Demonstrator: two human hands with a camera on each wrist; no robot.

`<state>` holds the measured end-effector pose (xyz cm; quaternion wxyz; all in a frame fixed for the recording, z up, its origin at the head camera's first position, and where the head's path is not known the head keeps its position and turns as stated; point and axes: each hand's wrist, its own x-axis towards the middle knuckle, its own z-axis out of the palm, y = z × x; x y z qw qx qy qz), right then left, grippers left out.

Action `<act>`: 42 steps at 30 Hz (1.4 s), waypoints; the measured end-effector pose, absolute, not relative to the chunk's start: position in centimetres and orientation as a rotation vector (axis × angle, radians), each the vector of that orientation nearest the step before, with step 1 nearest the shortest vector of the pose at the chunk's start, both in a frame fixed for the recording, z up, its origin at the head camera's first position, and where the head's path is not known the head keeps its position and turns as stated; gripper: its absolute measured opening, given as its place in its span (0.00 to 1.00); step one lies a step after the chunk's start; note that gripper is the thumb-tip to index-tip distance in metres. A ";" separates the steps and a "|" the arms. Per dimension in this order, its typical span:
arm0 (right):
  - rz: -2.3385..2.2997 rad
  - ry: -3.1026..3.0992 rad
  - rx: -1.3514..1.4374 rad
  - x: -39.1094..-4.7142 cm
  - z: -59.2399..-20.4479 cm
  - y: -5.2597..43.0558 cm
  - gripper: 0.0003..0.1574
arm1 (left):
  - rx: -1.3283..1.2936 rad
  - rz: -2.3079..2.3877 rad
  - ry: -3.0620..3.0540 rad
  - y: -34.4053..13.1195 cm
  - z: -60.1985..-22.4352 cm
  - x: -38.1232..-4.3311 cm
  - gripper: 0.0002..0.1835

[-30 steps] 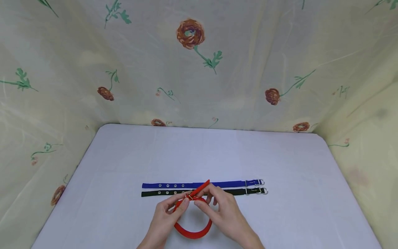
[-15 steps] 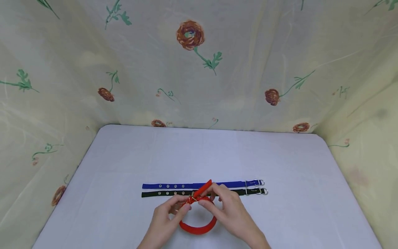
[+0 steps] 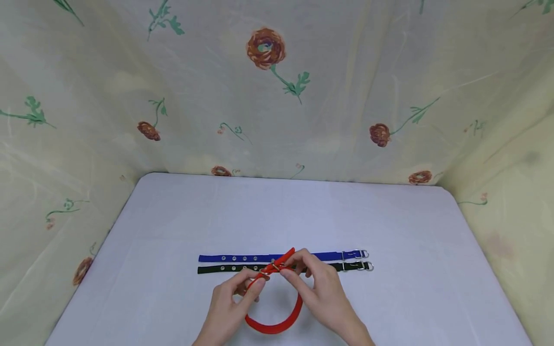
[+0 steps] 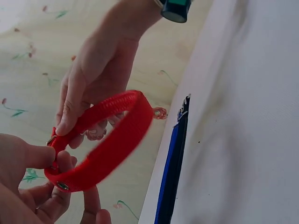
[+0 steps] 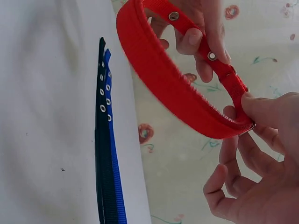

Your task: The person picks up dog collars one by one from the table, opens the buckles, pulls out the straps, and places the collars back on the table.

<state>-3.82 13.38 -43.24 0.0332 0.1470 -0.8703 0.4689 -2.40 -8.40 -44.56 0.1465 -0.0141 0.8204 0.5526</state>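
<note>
A red pet collar (image 3: 272, 328), bent into a ring, is held up between both hands. My left hand (image 3: 231, 300) pinches the strap with thumb and fingers, by a metal eyelet in the left wrist view. On the other side, my right hand (image 3: 322, 290) pinches the collar at its metal buckle hardware, thumb on top in the right wrist view. Between the hands the strap's pointed end sticks up past the buckle. Two metal eyelets (image 5: 174, 16) show along the strap in the right wrist view. The padded part of the ring hangs below the fingers.
Behind the hands, a blue collar (image 3: 212, 258) and a black collar (image 3: 207, 270) lie flat side by side on the white table (image 3: 277, 211), buckles to the right. A flower-print curtain (image 3: 195, 96) surrounds the table's back and sides.
The right hand has shifted slightly right, widening the space between the hands. More of the strap and buckle now shows between them. The blue and black collars stay put.
</note>
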 end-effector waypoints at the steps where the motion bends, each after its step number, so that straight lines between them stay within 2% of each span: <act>1: 1.444 -2.661 0.431 -3.8 -43.2 13.4 0.10 | -0.043 1.601 2.353 -8.4 -44.5 -2.4 0.19; 9: 1.532 -2.691 0.390 -3.8 -43.1 13.3 0.09 | -0.026 1.628 2.336 -8.5 -44.7 -2.2 0.19; 18: 1.572 -2.812 0.456 -3.6 -43.2 12.8 0.20 | 0.098 1.568 2.376 -8.5 -44.8 -2.3 0.19; 29: 1.607 -2.767 0.474 -3.7 -43.2 13.3 0.12 | 0.287 1.505 2.406 -9.0 -44.9 -2.4 0.18; 37: 1.619 -2.784 0.331 -3.5 -43.3 13.0 0.12 | 0.134 1.522 2.429 -8.4 -44.4 -2.2 0.18; 42: 1.594 -2.859 0.370 -3.5 -43.1 13.0 0.10 | -0.017 1.485 2.504 -7.8 -44.3 -1.9 0.17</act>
